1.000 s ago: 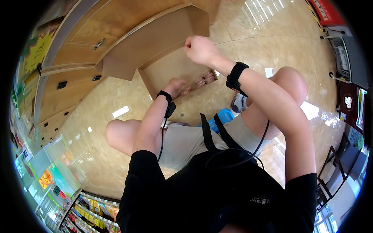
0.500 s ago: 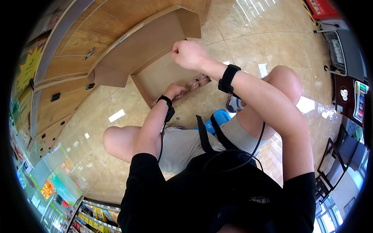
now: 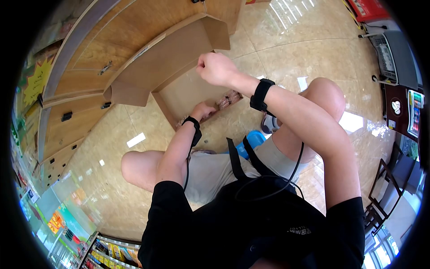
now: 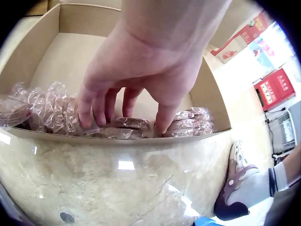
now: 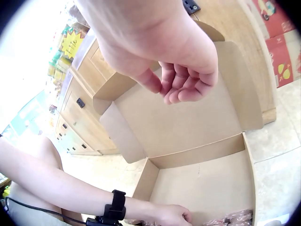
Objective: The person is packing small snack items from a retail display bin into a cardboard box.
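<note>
Partly, the left hand (image 4: 141, 66) hides the wrapped packets (image 4: 131, 123) it grips.

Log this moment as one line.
left hand: gripping wrapped packs | right hand: curled, empty, raised over box | box: open on floor, packs along near side

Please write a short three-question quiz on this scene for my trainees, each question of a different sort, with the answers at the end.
1. True or false: the right hand is gripping a wrapped packet.
2. Where do the wrapped packets lie?
A) on the open lid
B) along one wall inside the cardboard box
C) on the floor
3. Fill in the gap: the left hand's fingertips reach down to the ____.

Key: 1 false; 2 B; 3 packets
</note>
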Demonstrator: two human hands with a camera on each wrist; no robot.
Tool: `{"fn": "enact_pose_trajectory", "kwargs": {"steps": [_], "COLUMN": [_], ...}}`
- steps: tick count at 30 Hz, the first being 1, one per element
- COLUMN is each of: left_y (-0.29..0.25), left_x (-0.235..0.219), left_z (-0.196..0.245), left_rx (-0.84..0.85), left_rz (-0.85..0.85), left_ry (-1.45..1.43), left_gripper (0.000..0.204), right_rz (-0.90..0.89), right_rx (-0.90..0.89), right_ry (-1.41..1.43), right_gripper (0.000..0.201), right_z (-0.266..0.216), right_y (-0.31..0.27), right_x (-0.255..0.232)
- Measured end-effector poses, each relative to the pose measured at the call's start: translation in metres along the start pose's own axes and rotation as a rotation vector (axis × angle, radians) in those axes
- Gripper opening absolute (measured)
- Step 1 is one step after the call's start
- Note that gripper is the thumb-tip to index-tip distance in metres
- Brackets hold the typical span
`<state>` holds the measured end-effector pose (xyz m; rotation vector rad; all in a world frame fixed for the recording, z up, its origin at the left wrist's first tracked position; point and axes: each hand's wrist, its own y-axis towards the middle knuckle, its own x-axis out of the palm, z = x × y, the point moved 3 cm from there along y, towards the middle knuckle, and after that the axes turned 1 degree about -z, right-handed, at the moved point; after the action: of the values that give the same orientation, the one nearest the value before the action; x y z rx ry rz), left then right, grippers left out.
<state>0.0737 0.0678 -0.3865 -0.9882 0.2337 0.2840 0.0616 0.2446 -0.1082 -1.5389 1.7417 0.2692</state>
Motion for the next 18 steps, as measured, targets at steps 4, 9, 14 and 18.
{"fn": "enact_pose_trajectory", "kwargs": {"steps": [4, 9, 14, 18], "left_y": [0.058, 0.033, -0.015, 0.014], "left_x": [0.017, -0.002, -0.021, -0.019], "left_z": [-0.063, -0.043, 0.003, -0.025], "left_rx": [0.058, 0.005, -0.076, -0.096], "left_rz": [0.132, 0.014, 0.035, 0.026], "left_ry": [-0.155, -0.296, -0.353, -0.456], "left_gripper": [0.019, 0.028, 0.03, 0.024], "right_rz": [0.001, 0.004, -0.002, -0.02], "right_rx": [-0.005, -0.016, -0.004, 0.002], "right_ry": [-0.005, -0.009, -0.002, -0.004], "right_gripper": [0.024, 0.023, 0.023, 0.024], "right_z": [-0.001, -0.003, -0.007, -0.008], "right_y": [-0.003, -0.005, -0.006, -0.004], "right_x": [-0.003, -0.004, -0.007, -0.005]}}
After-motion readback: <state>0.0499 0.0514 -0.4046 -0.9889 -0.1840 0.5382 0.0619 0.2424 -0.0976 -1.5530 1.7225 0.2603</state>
